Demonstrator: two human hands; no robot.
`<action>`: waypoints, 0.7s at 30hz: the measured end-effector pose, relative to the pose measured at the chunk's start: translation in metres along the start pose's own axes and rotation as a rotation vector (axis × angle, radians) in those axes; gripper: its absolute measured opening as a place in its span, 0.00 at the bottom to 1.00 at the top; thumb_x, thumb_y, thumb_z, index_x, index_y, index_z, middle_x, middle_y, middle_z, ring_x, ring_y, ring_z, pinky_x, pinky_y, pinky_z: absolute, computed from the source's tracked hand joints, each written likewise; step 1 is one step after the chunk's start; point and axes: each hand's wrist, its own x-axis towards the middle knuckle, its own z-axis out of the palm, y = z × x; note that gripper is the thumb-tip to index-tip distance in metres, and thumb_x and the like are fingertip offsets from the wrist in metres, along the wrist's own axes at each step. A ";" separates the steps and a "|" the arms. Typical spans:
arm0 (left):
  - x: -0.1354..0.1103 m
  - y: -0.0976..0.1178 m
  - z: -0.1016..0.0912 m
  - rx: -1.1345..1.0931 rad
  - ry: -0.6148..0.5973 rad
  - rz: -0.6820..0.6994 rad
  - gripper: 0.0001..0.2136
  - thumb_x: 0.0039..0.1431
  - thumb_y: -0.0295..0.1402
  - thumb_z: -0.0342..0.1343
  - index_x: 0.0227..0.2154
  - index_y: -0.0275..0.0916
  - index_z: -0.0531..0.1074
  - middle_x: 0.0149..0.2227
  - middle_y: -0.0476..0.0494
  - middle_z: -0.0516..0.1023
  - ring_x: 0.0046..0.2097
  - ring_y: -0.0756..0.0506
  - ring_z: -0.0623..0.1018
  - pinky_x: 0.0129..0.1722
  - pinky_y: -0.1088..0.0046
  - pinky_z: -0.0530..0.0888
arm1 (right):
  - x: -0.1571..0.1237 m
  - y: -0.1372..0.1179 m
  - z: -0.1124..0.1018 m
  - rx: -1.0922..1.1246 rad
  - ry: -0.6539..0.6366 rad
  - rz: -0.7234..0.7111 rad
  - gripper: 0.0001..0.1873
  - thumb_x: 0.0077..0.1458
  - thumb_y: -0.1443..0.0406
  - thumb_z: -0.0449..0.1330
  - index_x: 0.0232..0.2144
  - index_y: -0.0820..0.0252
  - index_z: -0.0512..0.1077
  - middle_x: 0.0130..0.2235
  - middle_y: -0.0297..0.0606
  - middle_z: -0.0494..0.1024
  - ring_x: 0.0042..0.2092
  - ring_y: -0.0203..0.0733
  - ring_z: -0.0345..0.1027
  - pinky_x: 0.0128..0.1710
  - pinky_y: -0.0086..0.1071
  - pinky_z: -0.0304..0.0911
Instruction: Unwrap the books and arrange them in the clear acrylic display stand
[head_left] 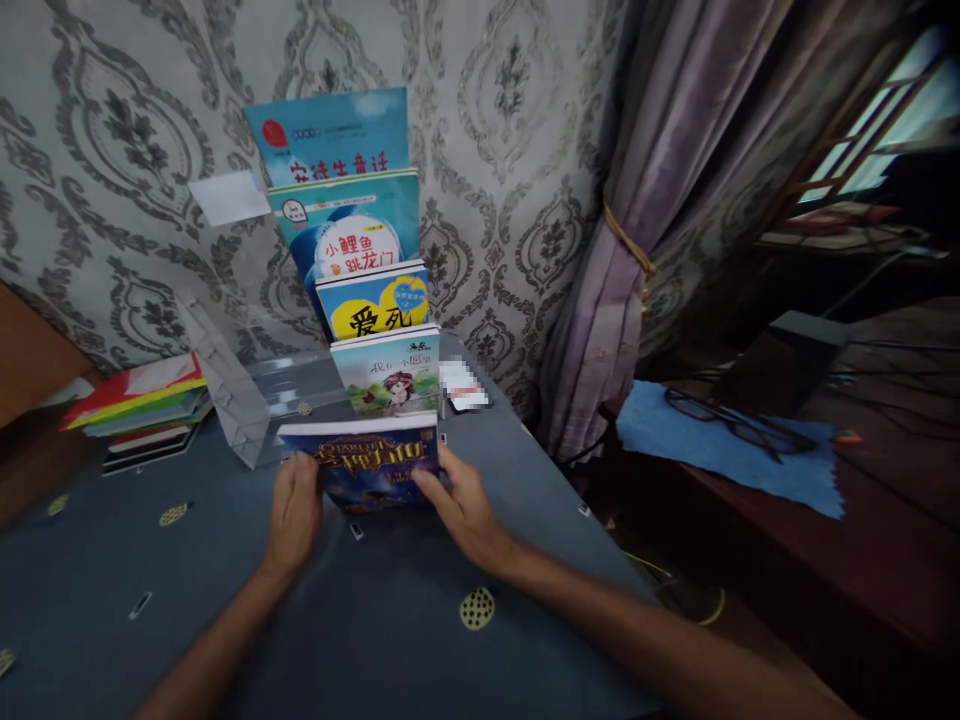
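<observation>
Both forearms reach toward twelve o'clock: the left hand (294, 510) and right hand (463, 508) each pinch an edge of the dark-blue glossy paperback book (365, 462), lowest on the clear acrylic tiered rack (232, 400). The rack stands on the grey-blue clothed desk (225, 600); purple curtain (675, 200) at two o'clock.

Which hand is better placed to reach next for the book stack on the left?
Left, probably. The left hand holds the dark book at its left edge, the side nearer the stack. The right hand holds the right edge, farther off, and would have to cross over the book.
</observation>
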 end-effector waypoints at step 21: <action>-0.018 -0.038 -0.018 0.345 -0.156 0.042 0.32 0.55 0.66 0.46 0.12 0.44 0.60 0.14 0.51 0.61 0.19 0.48 0.60 0.19 0.70 0.58 | -0.009 0.018 -0.017 -0.419 -0.116 -0.195 0.21 0.69 0.49 0.48 0.31 0.57 0.66 0.32 0.36 0.70 0.34 0.41 0.64 0.34 0.33 0.62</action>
